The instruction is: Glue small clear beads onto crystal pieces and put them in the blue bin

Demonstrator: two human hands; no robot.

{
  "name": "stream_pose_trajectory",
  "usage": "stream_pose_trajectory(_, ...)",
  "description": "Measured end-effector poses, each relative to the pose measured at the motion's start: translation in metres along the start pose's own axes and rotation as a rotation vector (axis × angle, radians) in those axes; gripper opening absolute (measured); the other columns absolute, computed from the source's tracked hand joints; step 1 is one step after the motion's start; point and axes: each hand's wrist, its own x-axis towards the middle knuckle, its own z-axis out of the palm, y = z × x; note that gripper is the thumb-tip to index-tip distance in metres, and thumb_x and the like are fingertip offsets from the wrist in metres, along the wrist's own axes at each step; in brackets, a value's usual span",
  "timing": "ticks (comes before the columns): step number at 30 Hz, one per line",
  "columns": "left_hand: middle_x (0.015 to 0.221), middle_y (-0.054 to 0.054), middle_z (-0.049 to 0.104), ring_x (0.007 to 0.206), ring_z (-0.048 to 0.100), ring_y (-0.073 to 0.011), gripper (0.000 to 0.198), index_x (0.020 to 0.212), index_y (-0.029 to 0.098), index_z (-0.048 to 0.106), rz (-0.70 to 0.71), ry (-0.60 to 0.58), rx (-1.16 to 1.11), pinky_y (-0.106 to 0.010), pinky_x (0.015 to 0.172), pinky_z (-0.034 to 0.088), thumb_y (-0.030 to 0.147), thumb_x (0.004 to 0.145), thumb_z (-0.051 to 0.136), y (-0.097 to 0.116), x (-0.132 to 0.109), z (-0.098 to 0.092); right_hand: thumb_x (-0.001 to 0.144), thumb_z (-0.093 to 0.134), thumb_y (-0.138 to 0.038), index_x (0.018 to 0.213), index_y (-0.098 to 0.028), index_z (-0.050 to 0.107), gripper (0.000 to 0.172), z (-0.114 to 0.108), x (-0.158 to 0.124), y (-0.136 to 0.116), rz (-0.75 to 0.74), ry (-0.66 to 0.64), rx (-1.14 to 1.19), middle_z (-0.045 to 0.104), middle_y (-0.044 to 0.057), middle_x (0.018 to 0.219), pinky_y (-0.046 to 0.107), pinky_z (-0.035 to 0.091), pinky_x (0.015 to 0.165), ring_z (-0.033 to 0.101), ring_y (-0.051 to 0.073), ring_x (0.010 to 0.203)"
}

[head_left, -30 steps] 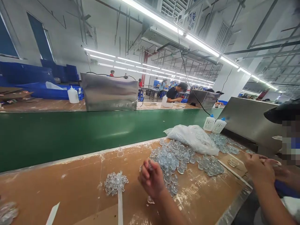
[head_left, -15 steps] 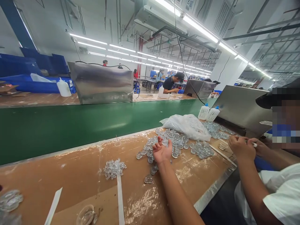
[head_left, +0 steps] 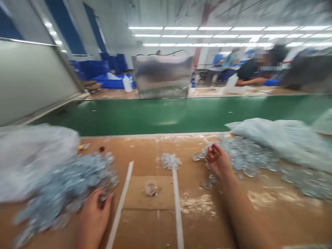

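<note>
The picture is smeared by motion. My right hand rests on the brown table at the near edge of a spread of small clear plastic pieces, fingers curled together; what they hold is hidden. My left hand lies at the bottom left against a second heap of clear pieces, its fingertips closed around one clear piece. Between the hands sit a small cluster of clear pieces and a single clear part.
Two white strips lie on the cardboard-covered table. Clear plastic bags lie at the left and right. Behind runs a green conveyor belt with a metal box; a person works beyond it.
The view has swung left: the co-worker's hands on the right are gone, and my left hand and the left heap have come into view. My right hand stays at the right pile, fingers now curled.
</note>
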Motion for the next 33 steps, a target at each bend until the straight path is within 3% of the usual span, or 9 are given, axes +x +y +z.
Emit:
stream_pose_trajectory(3,0.071,-0.002,0.063,0.061,0.058,-0.0201,0.037,0.085,0.021,0.063,-0.066,-0.023,0.065,-0.033,0.063,0.049,0.056,0.074,0.060,0.000,-0.016,-0.005,0.065,0.086,-0.033,0.070,-0.018,0.056,0.034,0.019,-0.022,0.043,0.003,-0.143,-0.295,0.057,-0.004,0.057,0.017,0.026,0.038,0.040,0.005,0.041)
stream_pose_trajectory(7,0.092,-0.007,0.070,0.068,0.063,-0.0178,0.041,0.098,0.020,0.057,-0.231,-0.008,-0.200,-0.029,0.061,0.051,0.050,0.072,0.070,0.014,-0.042,0.004,0.071,0.081,-0.040,0.083,-0.018,0.066,0.029,0.037,-0.065,0.088,0.028,-0.470,-0.597,0.056,-0.002,0.059,0.021,0.032,0.045,0.045,0.008,0.049)
stream_pose_trajectory(10,0.111,-0.012,0.069,0.083,0.068,-0.0187,0.047,0.110,0.019,0.056,-0.289,-0.048,-0.431,-0.027,0.067,0.055,0.045,0.075,0.072,0.028,-0.059,0.014,0.078,0.076,-0.035,0.093,-0.020,0.069,0.023,0.041,-0.083,0.099,0.004,-0.704,-0.740,0.061,-0.001,0.069,0.023,0.036,0.051,0.049,0.010,0.055)
stream_pose_trajectory(13,0.118,-0.013,0.067,0.098,0.068,-0.0218,0.050,0.115,0.018,0.060,-0.320,-0.121,-0.514,-0.028,0.076,0.057,0.046,0.076,0.072,0.041,-0.068,0.028,0.080,0.074,-0.032,0.098,-0.021,0.070,0.022,0.040,-0.087,0.099,-0.082,-0.827,-0.870,0.062,0.001,0.077,0.023,0.037,0.052,0.049,0.010,0.057)
stream_pose_trajectory(17,0.115,-0.012,0.068,0.100,0.068,-0.0225,0.043,0.104,0.016,0.067,-0.327,-0.222,-0.555,-0.029,0.083,0.057,0.046,0.073,0.075,0.052,-0.078,0.043,0.084,0.071,-0.034,0.100,-0.023,0.071,0.019,0.039,-0.086,0.100,-0.198,-0.913,-0.947,0.063,0.002,0.080,0.024,0.039,0.055,0.050,0.011,0.059)
stream_pose_trajectory(20,0.111,-0.012,0.071,0.092,0.070,-0.0208,0.041,0.104,0.017,0.066,-0.347,-0.290,-0.547,-0.028,0.079,0.058,0.043,0.073,0.076,0.051,-0.083,0.044,0.089,0.065,-0.032,0.096,-0.024,0.072,0.013,0.038,-0.085,0.106,-0.252,-0.969,-0.947,0.065,0.003,0.081,0.026,0.043,0.060,0.056,0.014,0.066)
stream_pose_trajectory(26,0.108,-0.010,0.072,0.098,0.069,-0.0211,0.017,0.087,0.020,0.072,-0.159,-0.247,-0.524,-0.023,0.072,0.059,0.034,0.077,0.074,0.047,-0.081,0.041,0.092,0.062,-0.028,0.089,-0.023,0.073,0.012,0.037,-0.084,0.112,-0.337,-0.972,-0.923,0.069,0.004,0.083,0.028,0.048,0.065,0.063,0.016,0.074)
stream_pose_trajectory(33,0.117,-0.009,0.068,0.086,0.074,-0.0195,0.027,0.107,0.026,0.072,-0.199,-0.327,-0.588,-0.027,0.077,0.063,0.031,0.080,0.070,0.068,-0.099,0.039,0.095,0.055,-0.022,0.096,-0.018,0.070,0.015,0.038,-0.088,0.107,-0.539,-0.944,-0.991,0.068,0.007,0.087,0.026,0.053,0.069,0.064,0.015,0.078)
